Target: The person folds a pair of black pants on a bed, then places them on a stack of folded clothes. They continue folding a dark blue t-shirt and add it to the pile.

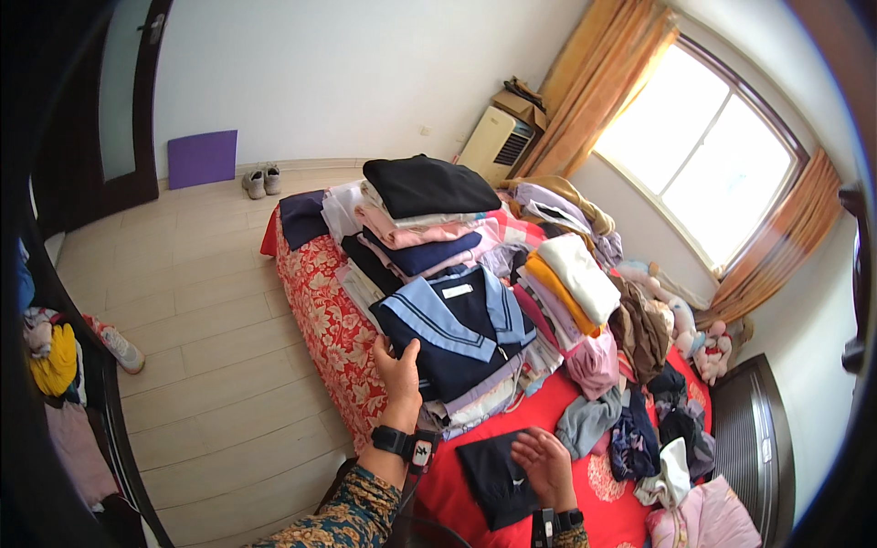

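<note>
My left hand (401, 379) is at the left edge of a folded navy sailor-style top (445, 356) with a light blue striped collar. Its thumb and fingers are apart, and the fingertips seem to touch the fabric. The top lies flat on a stack of folded clothes (483, 401). My right hand (545, 462) holds nothing, its fingers loosely curved. It hovers over or rests on the right side of a folded black garment (490, 479) on the red bedspread (438, 490); contact cannot be told.
Behind the sailor top rises a taller pile topped by a black garment (431, 185). A stack with a white folded piece (579, 274) stands right of it. Loose clothes (637, 431) and plush toys (712, 353) lie near the dark headboard (750, 425). Shoes (262, 181) are on the floor.
</note>
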`<state>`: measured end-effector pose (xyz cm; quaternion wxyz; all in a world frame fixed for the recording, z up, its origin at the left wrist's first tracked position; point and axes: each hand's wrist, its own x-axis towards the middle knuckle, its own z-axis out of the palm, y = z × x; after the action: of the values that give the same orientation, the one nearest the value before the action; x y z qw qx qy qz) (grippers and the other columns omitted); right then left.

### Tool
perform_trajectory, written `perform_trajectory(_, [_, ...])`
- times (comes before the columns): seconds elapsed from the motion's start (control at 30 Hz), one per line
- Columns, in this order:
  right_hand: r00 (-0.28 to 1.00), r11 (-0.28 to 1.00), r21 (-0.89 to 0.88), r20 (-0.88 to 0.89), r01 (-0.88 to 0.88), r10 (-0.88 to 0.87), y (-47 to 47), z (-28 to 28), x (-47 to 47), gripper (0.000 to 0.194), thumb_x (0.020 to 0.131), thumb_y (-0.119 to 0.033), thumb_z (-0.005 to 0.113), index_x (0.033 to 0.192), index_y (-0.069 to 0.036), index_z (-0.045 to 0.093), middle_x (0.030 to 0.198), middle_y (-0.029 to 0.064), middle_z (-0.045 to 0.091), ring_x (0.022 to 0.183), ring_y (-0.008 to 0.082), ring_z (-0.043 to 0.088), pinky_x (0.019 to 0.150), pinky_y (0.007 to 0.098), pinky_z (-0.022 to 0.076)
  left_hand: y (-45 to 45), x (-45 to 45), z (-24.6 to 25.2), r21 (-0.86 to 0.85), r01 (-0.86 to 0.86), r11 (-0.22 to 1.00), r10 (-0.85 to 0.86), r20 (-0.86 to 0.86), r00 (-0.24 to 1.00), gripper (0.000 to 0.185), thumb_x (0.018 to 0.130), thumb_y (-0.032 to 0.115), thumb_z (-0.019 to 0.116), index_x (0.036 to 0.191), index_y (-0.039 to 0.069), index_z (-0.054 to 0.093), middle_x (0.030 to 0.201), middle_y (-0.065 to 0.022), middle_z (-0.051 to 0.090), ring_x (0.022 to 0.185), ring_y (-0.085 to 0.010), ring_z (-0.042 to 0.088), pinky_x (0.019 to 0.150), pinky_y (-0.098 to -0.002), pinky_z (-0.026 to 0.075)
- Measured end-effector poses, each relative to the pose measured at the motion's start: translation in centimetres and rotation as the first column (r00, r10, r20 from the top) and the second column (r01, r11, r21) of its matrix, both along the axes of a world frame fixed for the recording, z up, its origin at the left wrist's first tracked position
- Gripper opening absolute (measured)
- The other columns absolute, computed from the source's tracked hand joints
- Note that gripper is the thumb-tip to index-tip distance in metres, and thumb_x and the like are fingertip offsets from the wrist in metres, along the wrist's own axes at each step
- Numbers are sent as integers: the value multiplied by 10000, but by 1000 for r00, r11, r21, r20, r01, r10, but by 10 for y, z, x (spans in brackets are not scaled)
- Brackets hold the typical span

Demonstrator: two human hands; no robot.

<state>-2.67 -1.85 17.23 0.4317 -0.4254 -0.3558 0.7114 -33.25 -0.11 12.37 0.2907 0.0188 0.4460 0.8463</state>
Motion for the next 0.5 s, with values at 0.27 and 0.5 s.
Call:
perform_trajectory(0.27, [1000,994,-108,8,-21,22,106,-22,-109,227,930,-257,634,1074,-82,629,1061,111,666,949,293,649,911,456,503,10,-22,1,74,39,996,-37,-31,999,895,818,133,763,1491,-53,204,1510,-230,303,1400,-322,329,1155,-399,287])
perform_trajectory(0.5, [999,993,-114,-36,1,-5,126,-16,-147,312,911,-320,634,1129,-97,659,1136,85,688,1078,293,624,978,491,460,17,-29,-11,142,49,989,-60,75,995,881,777,145,805,1456,-51,279,1433,-203,402,1314,-291,431,1098,-383,363])
